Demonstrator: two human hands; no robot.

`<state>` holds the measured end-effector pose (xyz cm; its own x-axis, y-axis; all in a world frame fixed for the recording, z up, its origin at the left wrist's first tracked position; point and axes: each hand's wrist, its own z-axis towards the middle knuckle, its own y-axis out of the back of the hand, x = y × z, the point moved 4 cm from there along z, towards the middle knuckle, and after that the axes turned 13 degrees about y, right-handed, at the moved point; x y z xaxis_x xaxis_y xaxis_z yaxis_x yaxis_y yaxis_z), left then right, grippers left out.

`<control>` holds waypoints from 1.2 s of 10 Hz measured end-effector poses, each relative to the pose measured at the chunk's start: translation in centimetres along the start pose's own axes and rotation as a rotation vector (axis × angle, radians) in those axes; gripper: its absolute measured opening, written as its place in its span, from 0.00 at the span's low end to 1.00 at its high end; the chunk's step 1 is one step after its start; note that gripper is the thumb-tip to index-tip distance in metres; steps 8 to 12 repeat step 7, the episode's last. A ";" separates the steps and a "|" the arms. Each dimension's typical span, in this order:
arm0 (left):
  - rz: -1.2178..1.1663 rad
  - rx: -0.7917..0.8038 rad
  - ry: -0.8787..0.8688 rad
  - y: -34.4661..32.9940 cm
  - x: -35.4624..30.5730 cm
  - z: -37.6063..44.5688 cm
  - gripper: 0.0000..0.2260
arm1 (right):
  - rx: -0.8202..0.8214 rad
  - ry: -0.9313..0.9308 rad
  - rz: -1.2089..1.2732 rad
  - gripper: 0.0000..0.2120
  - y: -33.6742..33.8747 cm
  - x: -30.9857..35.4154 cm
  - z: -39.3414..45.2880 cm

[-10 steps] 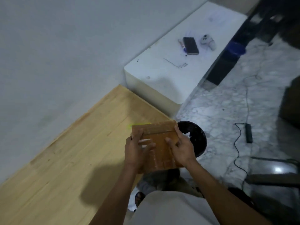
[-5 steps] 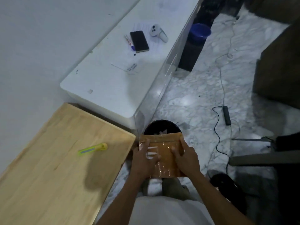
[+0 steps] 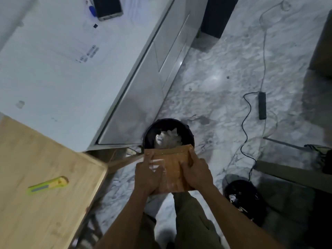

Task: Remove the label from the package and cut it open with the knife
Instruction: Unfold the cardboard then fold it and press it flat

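1. Package point(image 3: 173, 165): flat brown parcel, glossy tape on its face, held in both hands above the floor, its far edge over the near rim of item 6.
2. Label point(image 3: 156, 163): white patch on the pkg's left half, partly hidden by fingers; whether any of it is peeled up can't be told.
3. Left hand point(image 3: 148, 174): grips the pkg's left side, fingers curled over the label area, thumb up toward the top edge.
4. Right hand point(image 3: 195, 174): grips the pkg's right side, fingers wrapped round the edge, thumb laid across the front.
5. Knife point(image 3: 48, 185): yellow-green utility cutter (blade not discernible), lying flat on the wooden table point(image 3: 36, 203), well apart from both hands.
6. Black bin point(image 3: 187, 133): round, on the marble floor point(image 3: 215, 87), crumpled white paper inside, just beyond the pkg.
7. White cabinet point(image 3: 53, 69): adjoins the table's far end; dark phone point(image 3: 107, 7) at the frame's top edge.
8. Black cable w/ inline block point(image 3: 262, 106): on the floor, right side.
9. Second dark round container point(image 3: 241, 198): on the floor, right of the person's legs.
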<state>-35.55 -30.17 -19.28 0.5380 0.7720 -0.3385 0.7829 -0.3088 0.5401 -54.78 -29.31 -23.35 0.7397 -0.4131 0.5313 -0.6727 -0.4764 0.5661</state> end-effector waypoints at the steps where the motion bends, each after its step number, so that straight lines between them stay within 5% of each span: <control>1: 0.029 0.010 0.047 -1.4 -0.5 2.1 0.29 | 0.049 -0.010 -0.017 0.32 -0.3 -1.3 2.4; 12: 0.161 0.132 0.234 -5.3 0.2 10.5 0.36 | 0.161 -0.017 -0.077 0.34 -1.9 -3.7 11.3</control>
